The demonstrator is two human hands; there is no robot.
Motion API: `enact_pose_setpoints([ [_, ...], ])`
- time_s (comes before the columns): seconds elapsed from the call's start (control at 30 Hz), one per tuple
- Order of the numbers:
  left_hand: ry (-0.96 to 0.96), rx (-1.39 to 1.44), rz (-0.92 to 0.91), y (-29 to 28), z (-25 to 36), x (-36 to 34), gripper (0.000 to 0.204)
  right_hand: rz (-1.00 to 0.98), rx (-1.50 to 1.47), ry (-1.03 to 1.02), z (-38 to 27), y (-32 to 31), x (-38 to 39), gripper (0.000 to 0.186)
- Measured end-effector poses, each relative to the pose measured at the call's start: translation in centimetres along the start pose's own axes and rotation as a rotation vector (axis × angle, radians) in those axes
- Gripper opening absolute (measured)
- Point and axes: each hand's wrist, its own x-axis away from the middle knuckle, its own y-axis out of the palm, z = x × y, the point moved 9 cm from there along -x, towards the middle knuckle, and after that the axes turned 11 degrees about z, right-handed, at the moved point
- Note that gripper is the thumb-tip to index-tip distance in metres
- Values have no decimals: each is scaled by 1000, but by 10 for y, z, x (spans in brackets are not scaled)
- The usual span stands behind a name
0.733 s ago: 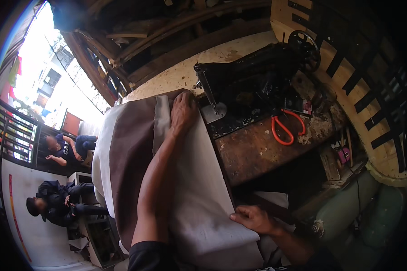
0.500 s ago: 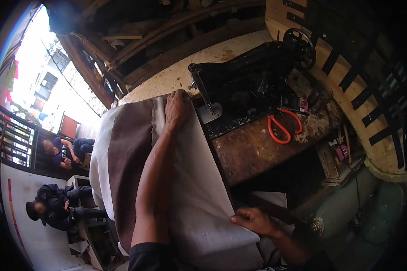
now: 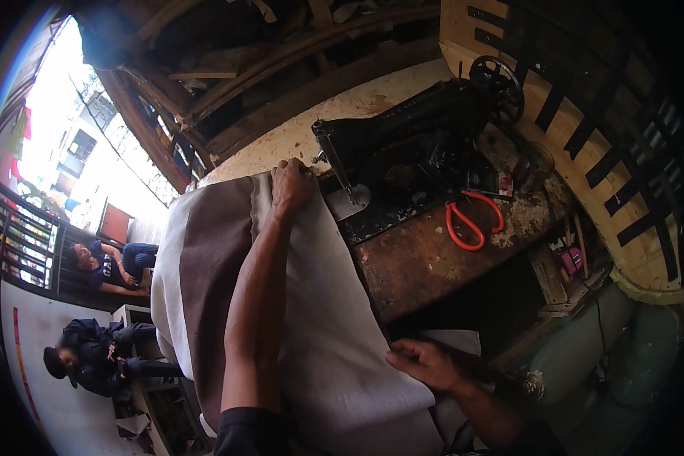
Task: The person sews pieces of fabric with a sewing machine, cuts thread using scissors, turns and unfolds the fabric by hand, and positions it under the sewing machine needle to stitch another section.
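A large piece of sewn upholstery material (image 3: 330, 327), grey with a broad brown band, drapes over the table's left end. My left hand (image 3: 290, 186) lies near its far end, beside the seam between brown and grey, with fingers curled over the material. At the right edge of the same piece is my right hand (image 3: 429, 366), its thumb and forefinger apart, fingertips touching the edge. The black sewing machine (image 3: 403, 144) stands just right of my left hand. The material lies beside its needle plate (image 3: 347, 202).
Orange-handled scissors (image 3: 466, 237) lie on the worn table (image 3: 410, 273). A wooden frame with black straps (image 3: 577, 137) stands at right. Wooden framework (image 3: 273, 80) fills the back. Two people sit at left, one in a dark cap (image 3: 55, 362). Green rolled shapes (image 3: 585, 357) are at lower right.
My right hand's thumb and forefinger have moved apart at the material's edge. My left hand has shifted slightly left and nearer. The view has shifted slightly.
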Motion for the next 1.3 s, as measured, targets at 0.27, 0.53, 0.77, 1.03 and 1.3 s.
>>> enact_pose_setpoints([
  [0.27, -84, 87, -45, 9, -10, -3, 30, -16, 39, 104, 22, 4, -20, 40],
  [0.53, -71, -49, -109, 9, -6, -13, 25, -36, -142, 79, 36, 10, -17, 33],
  [0.77, -165, -129, -26, -2, -11, -9, 24, -13, -208, 47, 27, 12, -15, 34],
  [1.03, -121, -112, 89, -1, -4, 4, 19, -35, -211, 46, 28, 12, -16, 30],
  [1.3, 37, -136, 341, -18, 23, 18, 19, -29, -178, 31, 30, 10, -18, 28],
])
